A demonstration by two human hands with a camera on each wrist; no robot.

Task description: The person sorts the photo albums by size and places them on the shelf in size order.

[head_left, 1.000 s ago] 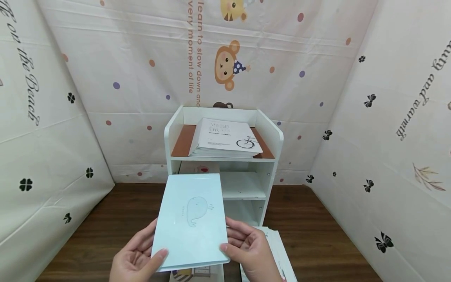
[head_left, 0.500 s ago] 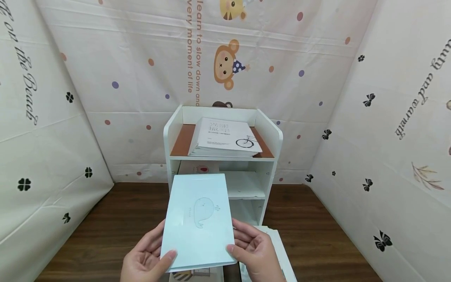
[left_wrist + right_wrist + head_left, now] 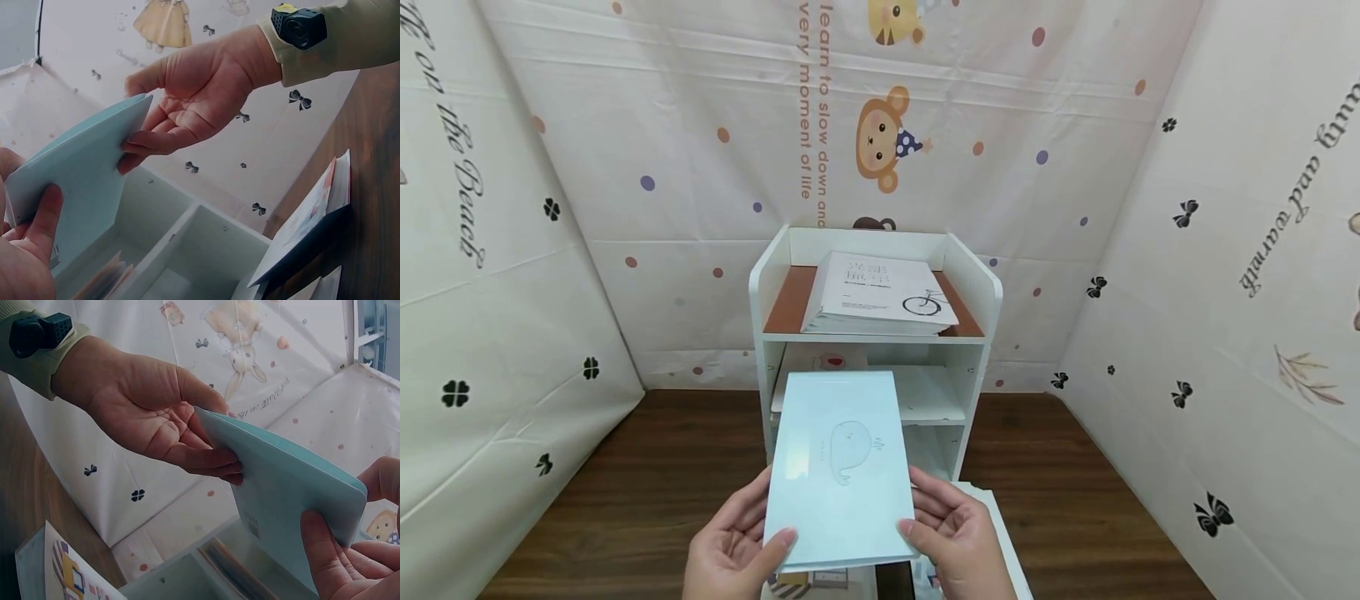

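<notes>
Pale blue book [image 3: 846,467] has slid rightward over the last second, now nearer the shelf unit's [image 3: 988,358] midline; more of the book at left on the middle shelf [image 3: 823,358] shows. For the work, likely a matter of lining up. Left hand [image 3: 733,542] and right hand [image 3: 958,542] both partly closed, pinching opposite edges near the near corners: thumbs on cover, fingers beneath. Book aloft, before the shelf. Middle shelf's bare board shows right of its book; side walls bound it. White-paged item [image 3: 1011,542] just beside right hand, limits dropping there.
</notes>
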